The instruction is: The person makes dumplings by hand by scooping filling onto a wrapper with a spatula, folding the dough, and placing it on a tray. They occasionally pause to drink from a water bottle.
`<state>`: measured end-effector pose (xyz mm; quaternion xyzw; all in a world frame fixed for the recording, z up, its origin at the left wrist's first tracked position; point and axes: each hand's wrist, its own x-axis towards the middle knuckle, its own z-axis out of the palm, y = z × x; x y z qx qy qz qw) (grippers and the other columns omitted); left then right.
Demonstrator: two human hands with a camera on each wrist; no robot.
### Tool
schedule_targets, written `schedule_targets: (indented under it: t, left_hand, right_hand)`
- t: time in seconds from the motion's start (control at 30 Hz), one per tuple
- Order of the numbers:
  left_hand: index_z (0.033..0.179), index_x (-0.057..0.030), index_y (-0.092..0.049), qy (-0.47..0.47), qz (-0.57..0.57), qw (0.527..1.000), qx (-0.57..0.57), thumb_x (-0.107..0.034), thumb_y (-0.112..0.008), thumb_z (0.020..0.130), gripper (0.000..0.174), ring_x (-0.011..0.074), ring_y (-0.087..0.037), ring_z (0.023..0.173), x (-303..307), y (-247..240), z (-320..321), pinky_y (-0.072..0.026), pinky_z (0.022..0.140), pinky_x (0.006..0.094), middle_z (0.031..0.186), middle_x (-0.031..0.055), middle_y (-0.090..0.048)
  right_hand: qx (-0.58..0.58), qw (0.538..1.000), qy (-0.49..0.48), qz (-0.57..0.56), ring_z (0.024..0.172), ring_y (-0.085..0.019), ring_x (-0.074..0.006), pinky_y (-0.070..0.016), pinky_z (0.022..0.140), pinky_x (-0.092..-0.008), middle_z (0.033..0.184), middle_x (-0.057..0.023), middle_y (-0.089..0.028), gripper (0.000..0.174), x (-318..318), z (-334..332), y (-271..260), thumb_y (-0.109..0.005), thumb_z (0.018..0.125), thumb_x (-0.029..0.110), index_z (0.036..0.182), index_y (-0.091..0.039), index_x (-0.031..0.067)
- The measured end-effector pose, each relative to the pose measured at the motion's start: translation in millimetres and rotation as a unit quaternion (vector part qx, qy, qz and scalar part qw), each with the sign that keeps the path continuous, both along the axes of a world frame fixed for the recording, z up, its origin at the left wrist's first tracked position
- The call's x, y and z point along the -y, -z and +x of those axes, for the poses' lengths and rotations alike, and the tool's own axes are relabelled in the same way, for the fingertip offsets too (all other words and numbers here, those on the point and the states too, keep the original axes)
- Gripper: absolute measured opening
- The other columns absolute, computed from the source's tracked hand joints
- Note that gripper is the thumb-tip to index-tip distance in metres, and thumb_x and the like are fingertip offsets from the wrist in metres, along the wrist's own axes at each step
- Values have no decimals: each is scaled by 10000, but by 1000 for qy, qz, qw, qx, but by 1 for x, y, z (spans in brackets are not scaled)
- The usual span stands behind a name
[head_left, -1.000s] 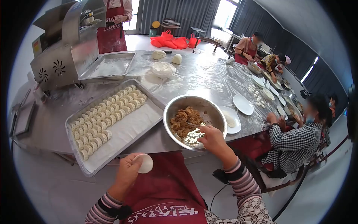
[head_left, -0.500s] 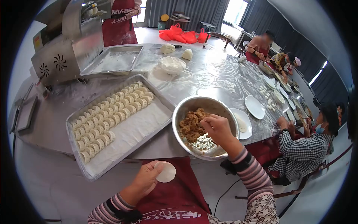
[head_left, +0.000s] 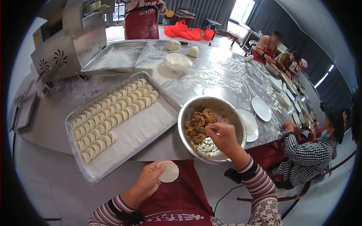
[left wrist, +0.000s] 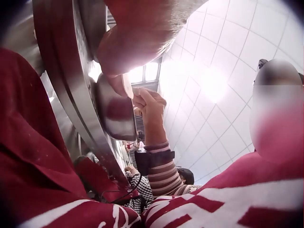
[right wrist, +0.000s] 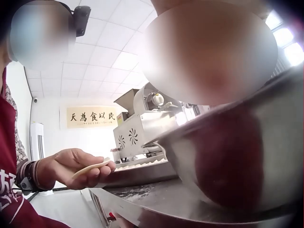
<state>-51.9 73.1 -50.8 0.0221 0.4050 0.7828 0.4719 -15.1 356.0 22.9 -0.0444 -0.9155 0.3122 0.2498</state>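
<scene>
My left hand [head_left: 148, 180] pinches a round dumpling wrapper [head_left: 169, 172] near its edge, in front of the red apron; the right wrist view shows the wrapper [right wrist: 92, 167] edge-on, lying across the fingers. In the head view my right hand [head_left: 223, 137] grips a thin filling stick [head_left: 200, 130] over the steel bowl [head_left: 181, 132]. Its far end is at the brown minced filling [head_left: 198, 119], heaped on the bowl's left side. To the left, a metal tray [head_left: 130, 158] holds rows of folded dumplings [head_left: 109, 113] on white paper.
A white plate [head_left: 255, 132] with wrappers sits right of the bowl, another plate [head_left: 261, 108] beyond. Flour and dough lumps [head_left: 178, 62] lie farther back near a floured pan [head_left: 117, 56] and a steel machine [head_left: 71, 52]. A person in a checked shirt [head_left: 307, 154] sits at the right.
My right hand has moved down a little over the filling with the stick. The left hand keeps its hold on the wrapper. The head view has turned left, shifting the scene rightward.
</scene>
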Motion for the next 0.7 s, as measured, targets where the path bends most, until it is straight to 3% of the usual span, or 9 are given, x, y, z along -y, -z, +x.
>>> schedule_targets:
  t: [0.13,0.33,0.4,0.53,0.63,0.7]
  left_hand:
    - [1191,59,-538,-1,5,1000,-1,-200,-504,984,333,219,-636,1006,-1,-3,1,-510,911,360,1113,144,-634]
    - [1232,44,-515,-1,6,1000,6,-208,-483,994,348,199,-625,1016,-3,-11,2,-511,904,350,1133,126,-621]
    - [1239,40,-508,-4,2,1000,10,-211,-481,995,352,200,-620,1026,-4,-12,2,-511,904,352,1143,126,-615]
    - [1243,33,-494,-13,19,1000,20,-208,-476,994,347,214,-613,1047,-9,-19,-3,-507,914,365,1159,131,-605]
    - [1229,30,-498,-25,23,999,13,-201,-470,995,330,223,-611,1057,-18,-31,-12,-504,926,374,1163,135,-603]
    - [1221,29,-500,-29,27,999,11,-195,-465,995,320,227,-611,1061,-24,-37,-17,-502,932,379,1167,137,-602]
  right_hand:
    - [2,1000,-19,9,650,-660,-270,-502,581,-322,748,-144,-669,88,1,3,8,-683,780,67,846,-694,10]
    - [27,995,-7,-92,630,-680,-189,-519,590,-284,722,-132,-689,112,2,10,17,-671,819,81,879,-696,-10]
    - [25,963,-21,-267,659,-688,-164,-533,616,-247,752,-117,-703,156,1,12,23,-648,860,92,901,-687,-53]
    - [30,921,-12,-387,677,-696,-188,-559,627,-246,776,-134,-696,174,-6,17,10,-630,881,88,899,-666,-81]
    - [42,825,26,-563,669,-701,-231,-595,598,-301,807,-171,-690,132,-19,19,6,-633,872,66,904,-643,-61]
    - [36,816,29,-576,673,-702,-232,-596,602,-303,807,-167,-690,129,-26,22,6,-632,872,64,904,-645,-60]
